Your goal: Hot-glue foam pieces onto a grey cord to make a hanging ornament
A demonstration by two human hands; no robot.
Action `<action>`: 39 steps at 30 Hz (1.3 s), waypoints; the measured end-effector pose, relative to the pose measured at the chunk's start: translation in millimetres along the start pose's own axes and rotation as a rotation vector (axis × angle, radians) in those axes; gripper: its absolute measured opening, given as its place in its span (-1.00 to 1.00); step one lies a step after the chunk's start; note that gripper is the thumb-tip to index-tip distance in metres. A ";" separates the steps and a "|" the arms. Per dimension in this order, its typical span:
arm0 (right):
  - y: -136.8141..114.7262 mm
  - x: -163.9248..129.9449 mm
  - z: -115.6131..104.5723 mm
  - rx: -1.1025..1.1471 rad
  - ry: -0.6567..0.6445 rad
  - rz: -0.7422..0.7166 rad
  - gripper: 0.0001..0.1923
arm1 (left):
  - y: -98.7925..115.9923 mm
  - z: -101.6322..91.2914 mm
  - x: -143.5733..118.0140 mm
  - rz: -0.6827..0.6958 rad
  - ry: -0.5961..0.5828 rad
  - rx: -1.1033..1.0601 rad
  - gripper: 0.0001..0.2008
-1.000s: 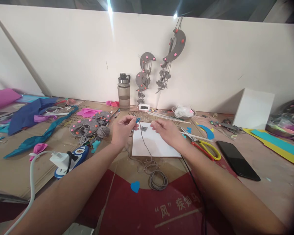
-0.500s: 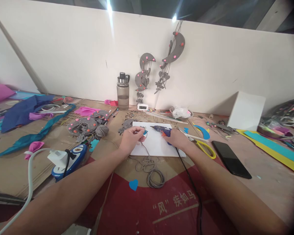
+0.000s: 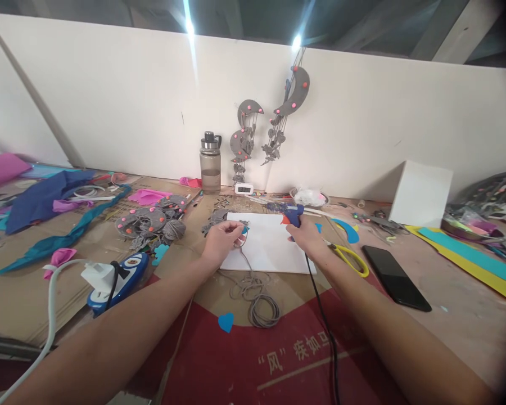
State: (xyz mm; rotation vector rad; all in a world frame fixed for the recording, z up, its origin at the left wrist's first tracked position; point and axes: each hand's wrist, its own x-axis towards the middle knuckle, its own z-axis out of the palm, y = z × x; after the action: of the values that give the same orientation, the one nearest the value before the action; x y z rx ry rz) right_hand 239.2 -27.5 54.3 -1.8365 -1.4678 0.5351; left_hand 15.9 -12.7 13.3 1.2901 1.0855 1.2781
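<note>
My left hand [image 3: 221, 241] pinches a small teal foam piece [image 3: 244, 229] together with a grey cord [image 3: 253, 284] at the left edge of a white sheet [image 3: 270, 250]. The cord runs down from my fingers into a loose coil on the table. My right hand [image 3: 306, 235] grips a blue glue gun [image 3: 287, 210] at the sheet's upper right corner, its nozzle pointing left. The gun's black cable [image 3: 322, 323] trails back along my right forearm.
Yellow scissors [image 3: 351, 259] and a black phone [image 3: 395, 277] lie right of the sheet. A teal foam heart [image 3: 226, 322] sits near the coil. Grey felt crescents [image 3: 152, 220], a power strip [image 3: 117, 274], a water bottle [image 3: 210, 163], a white box [image 3: 420, 193] and fabric scraps surround the sheet.
My right hand took up the glue gun and drew it back to the sheet's upper right corner. My left hand came down to the sheet's edge with the teal piece and cord.
</note>
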 end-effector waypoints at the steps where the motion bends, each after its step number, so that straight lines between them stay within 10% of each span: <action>1: -4.5 -4.1 2.9 0.105 0.038 -0.068 -0.72 | 1.8 -1.9 2.1 0.033 0.020 0.003 -0.74; 8: -41.3 -47.0 24.9 0.595 -0.057 -0.439 -0.71 | 22.1 -11.6 13.2 0.204 0.161 -0.172 -0.77; 39: -41.9 -71.3 38.8 0.072 0.174 -0.616 -0.68 | 35.0 -5.6 4.8 0.260 0.190 -0.367 -0.81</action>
State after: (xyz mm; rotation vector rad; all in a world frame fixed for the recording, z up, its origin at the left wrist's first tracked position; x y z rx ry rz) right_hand 165.2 -81.0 52.0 -1.2417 -1.7517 0.1171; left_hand 9.1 -11.9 48.5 1.0678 0.7767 1.7339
